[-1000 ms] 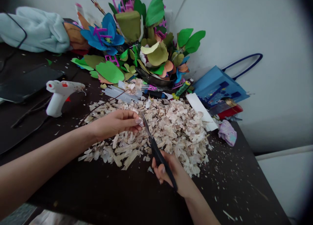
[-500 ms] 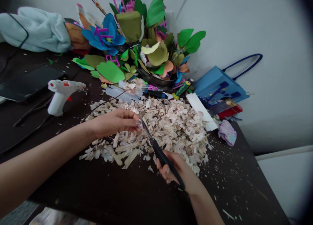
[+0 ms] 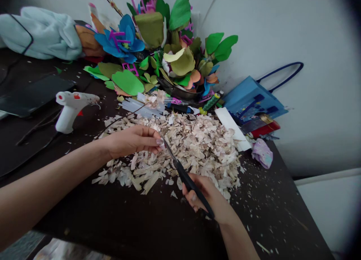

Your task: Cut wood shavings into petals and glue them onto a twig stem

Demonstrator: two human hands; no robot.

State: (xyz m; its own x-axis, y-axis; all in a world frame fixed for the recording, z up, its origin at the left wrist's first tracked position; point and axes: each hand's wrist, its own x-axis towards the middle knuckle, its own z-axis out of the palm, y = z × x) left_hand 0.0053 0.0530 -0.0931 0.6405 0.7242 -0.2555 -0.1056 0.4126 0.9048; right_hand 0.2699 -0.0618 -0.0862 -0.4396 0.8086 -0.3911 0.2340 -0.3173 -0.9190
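Observation:
My right hand [image 3: 204,192] is wrapped round the black handles of a pair of scissors [image 3: 193,186]. Their narrow metal blades point up and left, with the tips beside my left fingertips. My left hand [image 3: 138,141] pinches a small pale scrap [image 3: 163,145], mostly hidden by the thumb and fingers; it looks like a thin piece of paper or petal. Below both hands spreads a wide heap of cream and pinkish cut flakes [image 3: 203,143] on the dark table [image 3: 135,222].
A white glue gun [image 3: 69,111] stands at left, near a dark flat device [image 3: 36,94]. Behind the heap lie glue sticks [image 3: 141,107], a green thread spool [image 3: 211,102] and colourful craft flowers [image 3: 180,62]. At right are a white strip [image 3: 232,128] and a blue bag [image 3: 251,98].
The scissors and my right hand have shifted very slightly right and down. My left hand keeps its pinch in nearly the same spot.

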